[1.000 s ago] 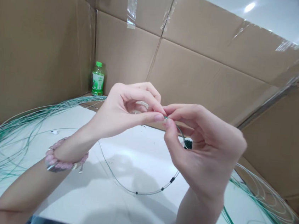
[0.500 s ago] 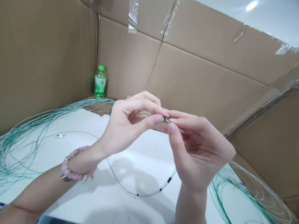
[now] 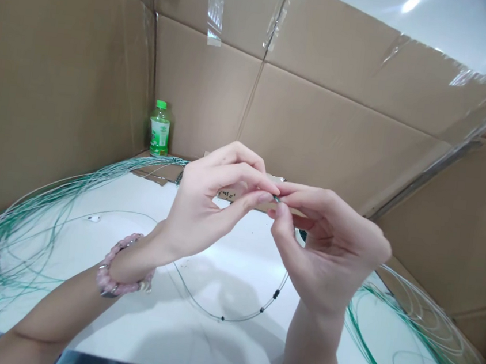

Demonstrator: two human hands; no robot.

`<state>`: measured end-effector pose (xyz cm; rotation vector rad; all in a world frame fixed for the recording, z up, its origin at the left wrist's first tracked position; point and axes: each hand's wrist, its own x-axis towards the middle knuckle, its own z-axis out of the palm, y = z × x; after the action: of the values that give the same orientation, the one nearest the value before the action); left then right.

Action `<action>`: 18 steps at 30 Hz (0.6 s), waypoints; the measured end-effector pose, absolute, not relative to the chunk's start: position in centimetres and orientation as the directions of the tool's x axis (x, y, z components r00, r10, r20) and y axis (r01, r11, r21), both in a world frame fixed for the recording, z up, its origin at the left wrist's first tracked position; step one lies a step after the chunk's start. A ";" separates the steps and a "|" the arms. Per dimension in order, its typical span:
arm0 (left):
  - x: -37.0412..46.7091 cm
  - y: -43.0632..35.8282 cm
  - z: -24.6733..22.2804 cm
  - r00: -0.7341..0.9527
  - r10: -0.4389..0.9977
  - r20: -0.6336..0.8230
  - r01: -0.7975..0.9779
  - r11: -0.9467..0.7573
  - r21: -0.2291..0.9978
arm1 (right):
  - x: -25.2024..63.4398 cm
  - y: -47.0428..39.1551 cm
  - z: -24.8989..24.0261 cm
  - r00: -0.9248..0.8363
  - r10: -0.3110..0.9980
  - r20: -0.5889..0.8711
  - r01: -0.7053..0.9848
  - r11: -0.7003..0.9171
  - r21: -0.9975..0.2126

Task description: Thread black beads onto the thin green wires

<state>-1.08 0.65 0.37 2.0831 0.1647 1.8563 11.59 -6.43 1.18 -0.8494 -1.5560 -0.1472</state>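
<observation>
My left hand (image 3: pixel 219 202) and my right hand (image 3: pixel 323 242) meet fingertip to fingertip above the table. Between the pinched thumbs and forefingers is a short bit of green wire (image 3: pixel 276 198), mostly covered by the fingers. Both hands are closed on it. A thin green wire (image 3: pixel 195 303) hangs in a loop below, running up behind my right hand. Small black beads or clips (image 3: pixel 276 294) sit along this loop, spaced apart. Whether the loop is one piece with the pinched bit is hidden. A pink bead bracelet (image 3: pixel 107 272) circles my left wrist.
A large tangle of green and white wires (image 3: pixel 5 250) spreads over the white table (image 3: pixel 166 336) on the left. More coiled wires (image 3: pixel 365 339) lie at the right. A green bottle (image 3: pixel 160 130) stands in the back corner against cardboard walls (image 3: pixel 339 134). A small white object (image 3: pixel 94 218) lies at left.
Both hands have shifted slightly to the right, still pinching the green wire, and less of it shows between the fingertips. The view has tilted a little.
</observation>
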 end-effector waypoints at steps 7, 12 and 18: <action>-2.0 1.4 0.6 0.249 0.128 0.960 0.095 -0.990 0.107 | 12.1 -6.4 1.3 -0.033 0.400 0.916 0.741 0.624 -0.246; -2.2 1.7 0.7 0.248 0.132 0.960 0.070 -0.991 0.118 | 12.2 -6.2 1.3 -0.043 0.401 0.915 0.757 0.611 -0.232; -1.8 2.4 0.6 0.168 0.095 0.981 0.072 -0.994 0.084 | 12.3 -5.4 1.1 0.026 0.448 0.894 0.677 0.650 -0.345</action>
<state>-1.83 2.41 0.63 2.3870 0.1702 2.0072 12.27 -5.36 1.14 -0.9475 -1.6092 -0.2261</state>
